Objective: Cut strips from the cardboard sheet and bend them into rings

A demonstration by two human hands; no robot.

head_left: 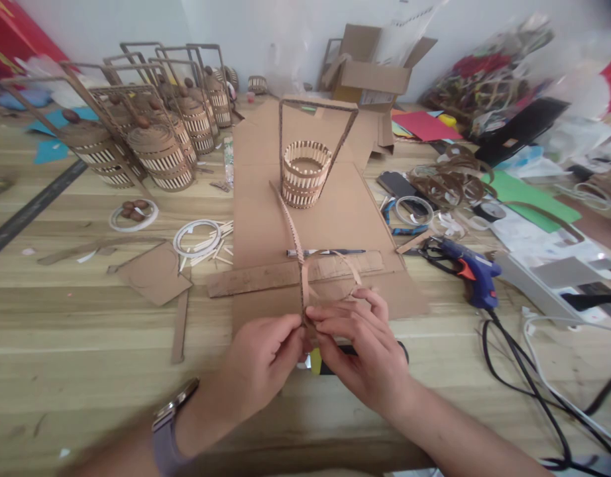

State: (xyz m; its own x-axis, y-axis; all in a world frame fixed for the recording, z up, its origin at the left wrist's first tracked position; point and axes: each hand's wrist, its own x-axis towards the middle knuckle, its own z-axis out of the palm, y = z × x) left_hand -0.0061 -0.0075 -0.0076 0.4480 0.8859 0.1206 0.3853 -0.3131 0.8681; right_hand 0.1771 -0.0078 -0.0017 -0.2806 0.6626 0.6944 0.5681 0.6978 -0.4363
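My left hand (273,354) is closed, its thumb and forefinger pinching a narrow cardboard strip (291,228) with a ridged edge. My right hand (362,338) pinches the same strip just beside it, and a thin peeled band curls in a loop above its knuckles. The strip's free end reaches away toward a small basket (308,175) of cardboard and short wooden sticks with a tall handle. Beneath the strip lie a pen (325,252) and a flat cardboard piece (256,278). A yellow-and-black tool (325,361), partly covered by my right hand, rests on the table under my fingers.
Several finished lidded baskets (159,156) stand at the back left. A large cardboard sheet (330,199) covers the middle. To the right lie a blue glue gun (474,271) with its cable, tape rolls and curled cardboard strips (449,175). An opened carton (375,76) stands behind.
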